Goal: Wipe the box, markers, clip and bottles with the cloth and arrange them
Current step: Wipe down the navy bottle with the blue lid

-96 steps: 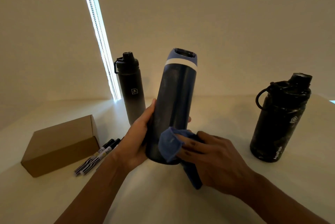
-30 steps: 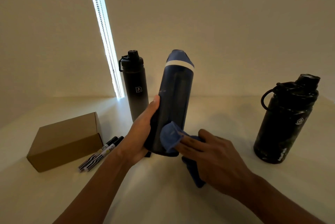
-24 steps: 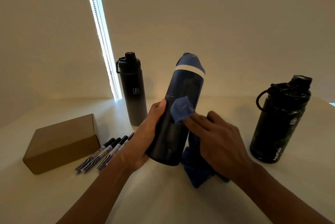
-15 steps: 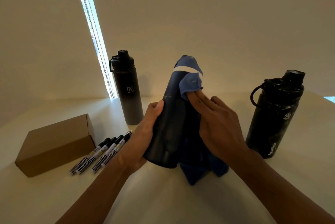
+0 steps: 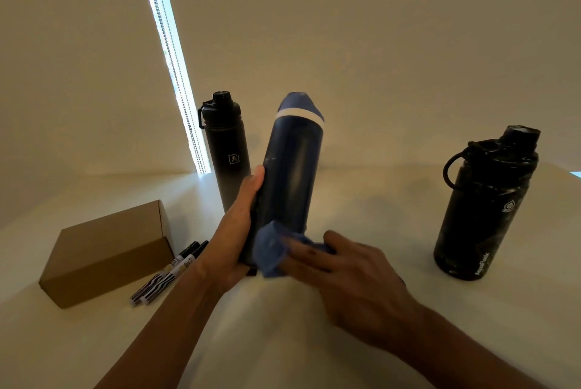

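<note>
My left hand (image 5: 234, 231) grips the lower body of a tall dark-blue bottle (image 5: 292, 165) with a lighter blue cap and white band, tilted slightly right at table centre. My right hand (image 5: 352, 275) presses a blue cloth (image 5: 269, 248) against the bottle's base; the hand is motion-blurred. A slim black bottle (image 5: 227, 149) stands behind on the left. A wide black bottle (image 5: 485, 206) with a loop handle stands at the right. A brown cardboard box (image 5: 107, 250) lies at the left, with black-and-white markers (image 5: 171, 274) beside it, partly hidden by my left arm. No clip shows.
Everything rests on a white table (image 5: 361, 200) that meets a plain wall. A bright window strip with a bead chain (image 5: 176, 74) runs down behind the slim bottle.
My right hand has drawn the cloth from the bottle's cap down to its base. The bottle has stayed in my left hand. My left arm now hides some of the markers.
</note>
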A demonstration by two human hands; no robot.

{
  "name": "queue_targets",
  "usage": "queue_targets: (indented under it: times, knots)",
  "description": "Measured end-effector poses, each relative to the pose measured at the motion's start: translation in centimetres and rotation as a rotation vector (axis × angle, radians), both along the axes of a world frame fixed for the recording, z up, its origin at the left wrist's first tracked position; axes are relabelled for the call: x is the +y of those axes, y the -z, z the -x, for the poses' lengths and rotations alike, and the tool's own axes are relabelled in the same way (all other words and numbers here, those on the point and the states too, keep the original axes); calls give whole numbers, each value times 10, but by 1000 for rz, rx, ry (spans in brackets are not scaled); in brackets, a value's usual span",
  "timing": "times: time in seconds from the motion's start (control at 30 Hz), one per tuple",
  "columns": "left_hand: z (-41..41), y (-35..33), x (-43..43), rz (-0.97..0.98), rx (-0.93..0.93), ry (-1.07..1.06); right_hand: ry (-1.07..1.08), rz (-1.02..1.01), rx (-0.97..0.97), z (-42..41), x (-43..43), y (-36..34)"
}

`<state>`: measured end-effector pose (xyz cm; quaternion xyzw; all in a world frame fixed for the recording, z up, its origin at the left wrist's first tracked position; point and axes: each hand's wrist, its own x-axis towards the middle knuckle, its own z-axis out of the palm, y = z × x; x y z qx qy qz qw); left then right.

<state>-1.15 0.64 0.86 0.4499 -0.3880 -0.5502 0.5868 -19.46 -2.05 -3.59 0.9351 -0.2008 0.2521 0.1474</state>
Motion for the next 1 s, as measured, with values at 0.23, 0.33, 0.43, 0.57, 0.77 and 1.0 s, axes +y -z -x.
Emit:
queue_targets:
  times: [0.23, 0.33, 0.43, 0.57, 0.77, 1.0]
  knots:
    - [-1, -3, 8, 89, -270, 146, 307, 133, -377, 40, -34, -30]
    - [-4, 5, 10, 69, -197, 215, 370, 87, -429, 54, -44, -35]
    - [11, 8, 7, 4, -354, 152, 355, 28, -467, 56, -48, -36]
    - [21, 13, 1, 6, -210, 83, 275, 33, -339, 31, -24, -18]
    - [9, -4, -8, -119, 3, -155, -63, 22, 20, 1, 6, 14]
    - [2, -1, -8, -109, 83, -198, 18, -54, -78, -8, 7, 11]
